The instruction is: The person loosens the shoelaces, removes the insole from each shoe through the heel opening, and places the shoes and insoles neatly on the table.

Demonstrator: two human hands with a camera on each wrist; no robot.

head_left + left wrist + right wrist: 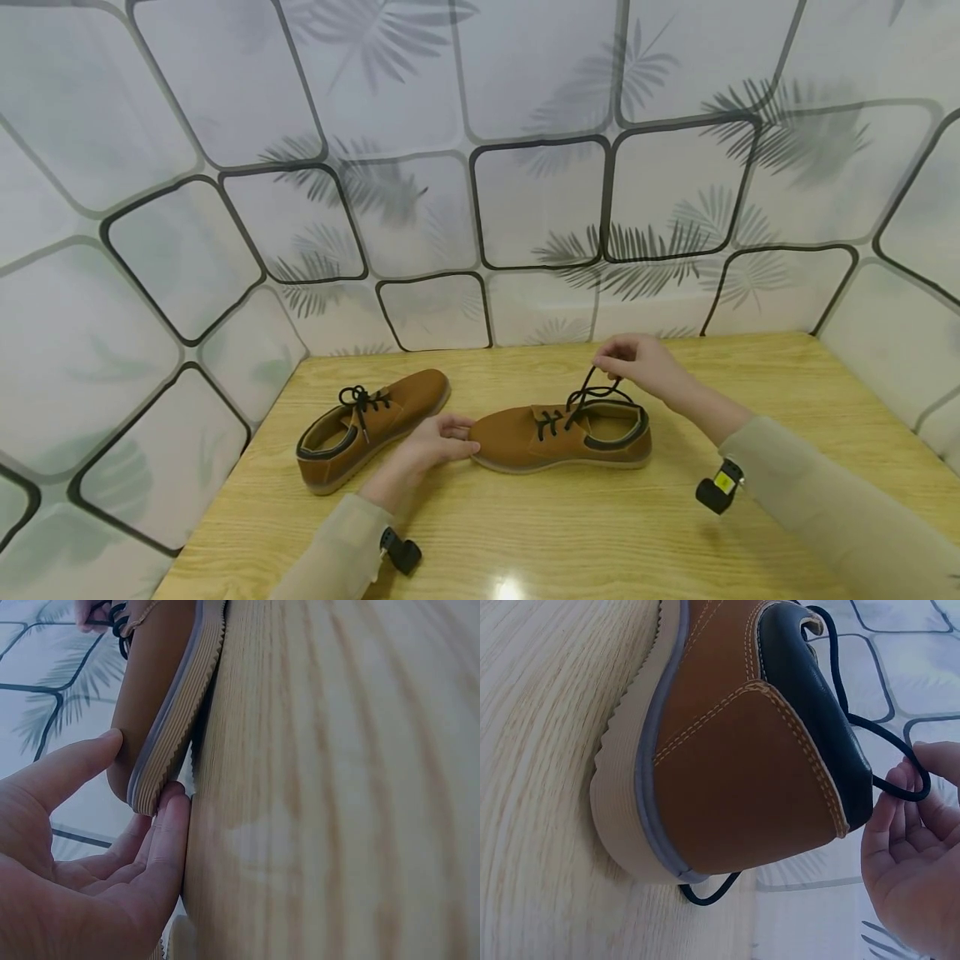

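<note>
A brown leather shoe (506, 433) with a pale ridged sole lies on the table, its toe pointing left. My left hand (427, 446) grips that toe: in the left wrist view the thumb (109, 746) touches the upper and the fingers reach under the sole (169, 735). Above the shoe's opening, my right hand (637, 362) pinches a black shoelace (889, 735) between thumb and fingertips. The lace is pulled up in loose loops from the eyelets. Part of it hangs past the far side of the heel in the right wrist view.
The matching brown shoe (412, 400) stands to the left, beyond my left hand, with its lace tied in a bow (358, 398). Wood-grain tabletop (570, 533) lies under both shoes. Patterned panels (540, 208) enclose the back and sides.
</note>
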